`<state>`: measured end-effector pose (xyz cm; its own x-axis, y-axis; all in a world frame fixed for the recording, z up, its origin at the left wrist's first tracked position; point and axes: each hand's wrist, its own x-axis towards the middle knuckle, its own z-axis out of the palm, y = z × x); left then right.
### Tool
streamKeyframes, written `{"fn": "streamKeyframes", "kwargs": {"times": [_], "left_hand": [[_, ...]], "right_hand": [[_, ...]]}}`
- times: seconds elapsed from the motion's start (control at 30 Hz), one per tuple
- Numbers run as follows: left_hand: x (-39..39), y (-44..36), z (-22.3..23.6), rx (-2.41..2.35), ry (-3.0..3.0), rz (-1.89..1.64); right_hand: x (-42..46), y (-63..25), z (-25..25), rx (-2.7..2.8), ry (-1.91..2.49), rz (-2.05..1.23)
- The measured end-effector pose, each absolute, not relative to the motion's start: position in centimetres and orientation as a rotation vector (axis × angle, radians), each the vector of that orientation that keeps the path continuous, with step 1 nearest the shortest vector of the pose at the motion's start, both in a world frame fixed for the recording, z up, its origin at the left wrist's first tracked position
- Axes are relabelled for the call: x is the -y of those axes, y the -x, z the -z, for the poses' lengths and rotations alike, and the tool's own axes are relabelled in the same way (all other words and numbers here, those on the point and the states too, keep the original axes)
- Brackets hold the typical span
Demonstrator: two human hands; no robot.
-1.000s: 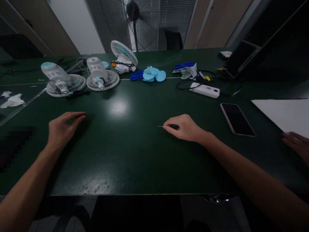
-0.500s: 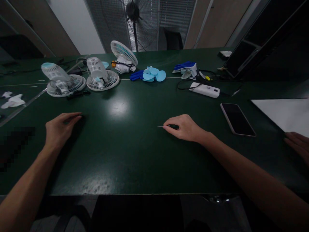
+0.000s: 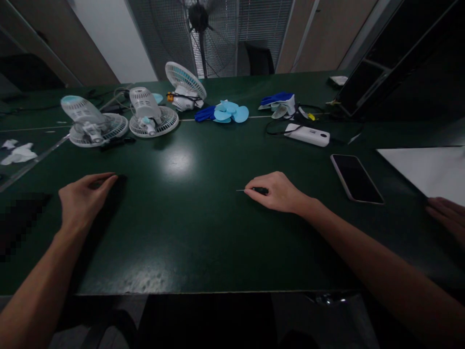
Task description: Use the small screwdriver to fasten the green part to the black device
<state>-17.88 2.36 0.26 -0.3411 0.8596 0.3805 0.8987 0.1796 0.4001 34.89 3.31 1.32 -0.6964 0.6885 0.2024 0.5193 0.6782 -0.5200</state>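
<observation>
My right hand [image 3: 274,191] rests on the dark green table [image 3: 181,232], closed around a small screwdriver [image 3: 260,190]. Its thin metal shaft points left and its dark handle lies mostly under my fingers. On the left, my left hand [image 3: 85,196] is closed in a pinch, thumb and forefinger tips together. Whatever may be between those tips is too small to make out. Beyond the left hand lie two white fan bodies with grilles, a left one [image 3: 85,116] and a right one [image 3: 145,104].
Farther back are another small fan [image 3: 185,82], light blue fan blades [image 3: 230,111] and blue-and-white gloves [image 3: 281,102]. To the right lie a white power strip [image 3: 308,134], a phone [image 3: 356,178] and a white sheet [image 3: 428,167] with another person's hand [image 3: 448,213] beside it.
My left hand has moved slightly left and toward me, still pinched, with its shadow now showing beside the fingertips. My right hand and the screwdriver have stayed in place.
</observation>
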Motion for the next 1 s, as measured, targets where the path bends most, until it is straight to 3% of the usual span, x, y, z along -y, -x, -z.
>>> {"fn": "streamKeyframes", "kwargs": {"times": [0.7,1.0], "left_hand": [[-2.5,18.1,-0.1,2.514,1.739,0.887],[-2.0,16.2,-1.6,2.651,1.724,0.704]], "right_hand": [[-3.3,-34.8,-1.4,2.507,0.96,-0.635],[-3.3,-34.8,-1.5,2.509,0.966,-0.62]]}}
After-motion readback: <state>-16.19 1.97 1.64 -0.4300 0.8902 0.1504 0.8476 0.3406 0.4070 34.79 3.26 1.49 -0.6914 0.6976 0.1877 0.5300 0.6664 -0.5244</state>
